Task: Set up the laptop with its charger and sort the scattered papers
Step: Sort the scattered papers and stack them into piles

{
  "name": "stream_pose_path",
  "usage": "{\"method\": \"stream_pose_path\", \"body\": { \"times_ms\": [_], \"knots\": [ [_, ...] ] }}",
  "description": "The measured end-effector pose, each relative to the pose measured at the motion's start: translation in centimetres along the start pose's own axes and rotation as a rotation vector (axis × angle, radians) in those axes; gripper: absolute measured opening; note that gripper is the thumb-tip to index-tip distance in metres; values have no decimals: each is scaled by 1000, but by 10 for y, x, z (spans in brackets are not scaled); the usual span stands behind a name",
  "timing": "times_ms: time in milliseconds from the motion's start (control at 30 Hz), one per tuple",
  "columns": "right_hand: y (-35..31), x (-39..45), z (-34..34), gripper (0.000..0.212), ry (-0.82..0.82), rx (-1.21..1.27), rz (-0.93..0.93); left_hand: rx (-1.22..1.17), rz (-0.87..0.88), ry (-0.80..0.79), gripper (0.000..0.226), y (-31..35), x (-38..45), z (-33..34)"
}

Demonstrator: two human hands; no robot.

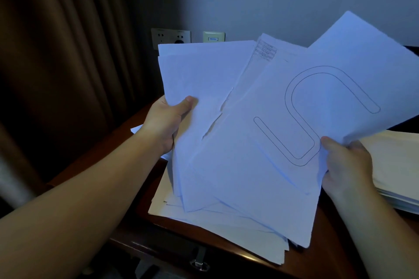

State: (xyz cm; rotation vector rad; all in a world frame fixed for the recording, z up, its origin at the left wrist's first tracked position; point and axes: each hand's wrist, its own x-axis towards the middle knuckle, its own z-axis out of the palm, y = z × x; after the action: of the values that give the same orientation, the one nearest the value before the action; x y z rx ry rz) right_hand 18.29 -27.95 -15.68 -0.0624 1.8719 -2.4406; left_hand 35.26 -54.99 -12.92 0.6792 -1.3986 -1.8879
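Note:
I hold a fanned bundle of white papers (244, 124) up over the desk. The top sheet carries an outlined U-shaped curve; a sheet behind it shows a small printed table. My left hand (167, 120) grips the bundle's left edge, thumb on top. My right hand (347, 163) pinches its lower right edge. More loose sheets (217, 222) lie under the bundle on the dark wooden desk (226, 256). A neat paper stack (399, 170) sits at the right. A dark edge at the far right may be the laptop (410, 48); no charger shows.
A wall socket plate (171, 37) and a smaller plate (213, 36) sit on the wall behind the desk. A brown curtain (68, 52) hangs at the left. A drawer pull (200, 260) shows on the desk front.

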Motion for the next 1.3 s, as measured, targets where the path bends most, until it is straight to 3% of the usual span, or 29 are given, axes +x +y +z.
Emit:
{"method": "stream_pose_path", "body": {
  "times_ms": [300, 467, 733, 933, 1167, 1300],
  "knots": [
    [1, -1, 5, 27, -175, -120, -19, 83, -34, -34, 25, -4, -12, 13],
    [-22, -3, 10, 34, -342, -312, -62, 74, -60, -50, 26, 1, -15, 13],
    [-105, 0, 43, 36, -520, -675, -283, -19, -108, -56, 28, 7, -20, 3],
    [-163, -8, 70, 28, -641, -1059, -564, -122, -155, -45, 21, 0, -20, -6],
    [-186, -10, 93, 21, -726, -1369, -796, -185, -161, -48, 23, 1, -16, -20],
    [-194, -20, 104, 31, -869, -1500, -839, -187, -179, -89, 35, 9, -15, -28]
  ]
}}
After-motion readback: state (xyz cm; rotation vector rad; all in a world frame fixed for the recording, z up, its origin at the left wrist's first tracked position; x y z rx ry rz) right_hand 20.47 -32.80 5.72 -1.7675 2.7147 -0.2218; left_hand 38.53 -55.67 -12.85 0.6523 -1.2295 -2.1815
